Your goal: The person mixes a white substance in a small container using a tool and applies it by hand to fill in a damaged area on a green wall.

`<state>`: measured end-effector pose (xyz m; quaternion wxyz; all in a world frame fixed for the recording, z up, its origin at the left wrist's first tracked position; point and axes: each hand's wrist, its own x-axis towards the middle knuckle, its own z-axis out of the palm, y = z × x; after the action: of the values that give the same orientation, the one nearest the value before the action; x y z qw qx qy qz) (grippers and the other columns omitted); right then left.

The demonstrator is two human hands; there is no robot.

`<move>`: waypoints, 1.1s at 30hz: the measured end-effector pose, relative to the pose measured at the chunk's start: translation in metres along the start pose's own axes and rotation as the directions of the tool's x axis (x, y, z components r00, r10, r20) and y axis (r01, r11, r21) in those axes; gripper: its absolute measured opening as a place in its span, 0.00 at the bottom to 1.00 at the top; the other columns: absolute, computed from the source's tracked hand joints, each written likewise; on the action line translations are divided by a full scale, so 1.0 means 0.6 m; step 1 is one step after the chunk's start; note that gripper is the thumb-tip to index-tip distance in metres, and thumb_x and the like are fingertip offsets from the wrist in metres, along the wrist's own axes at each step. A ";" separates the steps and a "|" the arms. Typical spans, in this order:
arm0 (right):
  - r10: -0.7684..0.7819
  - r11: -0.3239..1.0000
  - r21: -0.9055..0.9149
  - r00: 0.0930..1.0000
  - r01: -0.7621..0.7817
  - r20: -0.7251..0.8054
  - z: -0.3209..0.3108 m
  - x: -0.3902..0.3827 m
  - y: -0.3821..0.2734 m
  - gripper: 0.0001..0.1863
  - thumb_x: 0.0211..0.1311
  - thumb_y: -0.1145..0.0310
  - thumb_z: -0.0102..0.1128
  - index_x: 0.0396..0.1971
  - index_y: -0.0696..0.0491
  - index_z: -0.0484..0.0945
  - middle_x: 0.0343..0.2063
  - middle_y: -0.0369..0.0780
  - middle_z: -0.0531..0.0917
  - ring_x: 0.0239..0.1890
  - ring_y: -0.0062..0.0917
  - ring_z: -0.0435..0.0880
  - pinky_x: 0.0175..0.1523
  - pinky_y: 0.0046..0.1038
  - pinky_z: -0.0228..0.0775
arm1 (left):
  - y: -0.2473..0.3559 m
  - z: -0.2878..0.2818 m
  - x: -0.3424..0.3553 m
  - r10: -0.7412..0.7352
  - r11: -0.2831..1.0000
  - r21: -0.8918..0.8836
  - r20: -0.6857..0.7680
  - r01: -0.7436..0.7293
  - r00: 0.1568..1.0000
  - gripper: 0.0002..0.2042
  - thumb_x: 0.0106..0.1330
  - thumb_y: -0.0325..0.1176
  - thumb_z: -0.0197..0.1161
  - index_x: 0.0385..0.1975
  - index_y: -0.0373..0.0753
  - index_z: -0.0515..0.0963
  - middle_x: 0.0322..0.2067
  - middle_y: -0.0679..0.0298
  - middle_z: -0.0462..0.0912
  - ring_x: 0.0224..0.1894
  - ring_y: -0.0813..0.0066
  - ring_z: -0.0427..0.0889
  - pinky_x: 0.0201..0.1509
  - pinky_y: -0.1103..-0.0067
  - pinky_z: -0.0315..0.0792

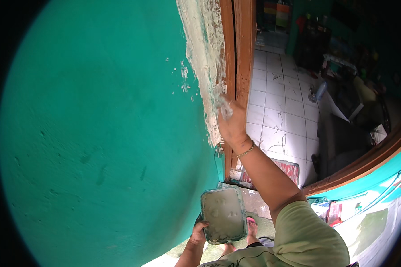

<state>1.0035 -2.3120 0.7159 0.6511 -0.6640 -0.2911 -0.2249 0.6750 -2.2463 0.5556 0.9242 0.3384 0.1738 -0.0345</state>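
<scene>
My left hand (199,232) grips the near left rim of a rectangular tray (203,205), thumb over the edge. Pale wet putty (225,207) with a lumpy surface lies in the tray. My right hand (233,123) reaches up to a rough band of off-white putty (204,58) running down the green wall beside the wooden door frame (243,49). Its fingers are closed and partly smeared by motion, against the lower part of the band. Something whitish shows at the fingertips; I cannot tell whether it is a tool or putty.
The green wall (107,111) fills the left, with putty flecks (184,73) near the band. Through the doorway lie a white tiled floor (276,107), a red patterned mat (286,171) and a clear bottle (320,91). My foot in a pink sandal (251,226) stands below the tray.
</scene>
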 end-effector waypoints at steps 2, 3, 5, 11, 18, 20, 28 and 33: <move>-0.112 0.990 -0.084 0.994 0.110 -0.015 -0.007 0.027 -0.080 0.23 0.57 0.76 0.55 0.54 0.64 0.72 0.58 0.53 0.73 0.60 0.48 0.70 0.65 0.36 0.63 | -0.001 0.003 -0.002 0.003 1.000 -0.030 0.024 -0.003 1.000 0.33 0.47 0.31 0.60 0.59 0.33 0.66 0.51 0.53 0.75 0.53 0.57 0.76 0.58 0.63 0.72; -0.211 0.971 -0.112 0.977 0.211 0.011 -0.001 0.040 -0.093 0.24 0.57 0.76 0.55 0.56 0.64 0.70 0.60 0.53 0.70 0.62 0.48 0.68 0.66 0.35 0.62 | -0.002 0.003 -0.004 -0.009 0.999 -0.041 0.023 0.010 1.000 0.33 0.47 0.32 0.60 0.59 0.33 0.66 0.51 0.53 0.75 0.53 0.57 0.76 0.58 0.62 0.72; -0.402 0.899 -0.159 0.913 0.407 0.069 0.026 0.067 -0.109 0.28 0.59 0.74 0.55 0.60 0.64 0.65 0.64 0.53 0.65 0.65 0.47 0.65 0.67 0.34 0.59 | -0.001 0.000 -0.001 -0.032 0.998 -0.058 0.026 0.033 0.999 0.33 0.47 0.32 0.60 0.59 0.33 0.66 0.51 0.53 0.76 0.53 0.57 0.76 0.58 0.62 0.72; -0.080 0.957 -0.254 0.969 0.140 0.233 0.038 0.008 -0.057 0.31 0.62 0.75 0.51 0.65 0.63 0.58 0.68 0.53 0.56 0.68 0.45 0.60 0.71 0.33 0.53 | 0.000 0.007 0.000 0.001 1.000 -0.029 0.028 -0.001 1.000 0.33 0.47 0.31 0.60 0.58 0.33 0.66 0.51 0.53 0.76 0.52 0.57 0.76 0.58 0.62 0.73; -0.214 0.969 0.151 0.967 0.194 0.136 -0.012 0.036 -0.091 0.26 0.63 0.72 0.53 0.60 0.65 0.65 0.64 0.56 0.63 0.68 0.46 0.60 0.71 0.36 0.52 | 0.004 0.013 -0.011 0.012 0.999 -0.031 -0.048 -0.014 0.999 0.30 0.45 0.30 0.60 0.55 0.33 0.70 0.48 0.55 0.78 0.49 0.58 0.78 0.55 0.64 0.74; -0.358 0.929 -0.062 0.928 0.365 0.100 0.014 0.077 -0.098 0.25 0.64 0.75 0.50 0.62 0.63 0.64 0.64 0.54 0.64 0.67 0.45 0.62 0.71 0.35 0.53 | 0.004 0.019 -0.011 0.011 0.998 -0.053 -0.070 -0.015 0.997 0.27 0.43 0.30 0.61 0.50 0.34 0.75 0.45 0.57 0.81 0.46 0.59 0.80 0.53 0.64 0.75; -0.132 0.950 -0.220 0.926 0.219 0.353 0.002 -0.016 -0.002 0.30 0.57 0.81 0.51 0.62 0.63 0.61 0.67 0.54 0.59 0.70 0.45 0.55 0.73 0.36 0.49 | -0.008 -0.006 0.004 -0.026 0.997 -0.072 0.025 0.027 0.999 0.32 0.46 0.32 0.60 0.57 0.32 0.68 0.49 0.54 0.77 0.50 0.57 0.77 0.56 0.64 0.73; -0.274 0.724 -0.496 0.859 0.480 0.432 -0.053 0.031 -0.072 0.27 0.57 0.72 0.54 0.58 0.62 0.69 0.64 0.49 0.65 0.68 0.39 0.62 0.73 0.39 0.48 | 0.012 0.017 -0.004 0.030 0.999 0.023 -0.020 -0.030 0.999 0.32 0.46 0.32 0.60 0.57 0.33 0.68 0.49 0.54 0.77 0.50 0.58 0.78 0.56 0.64 0.73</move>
<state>0.9904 -2.3425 0.7618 0.2944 -0.7850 -0.4419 -0.3191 0.6771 -2.2474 0.5682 0.9189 0.3518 0.1776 -0.0193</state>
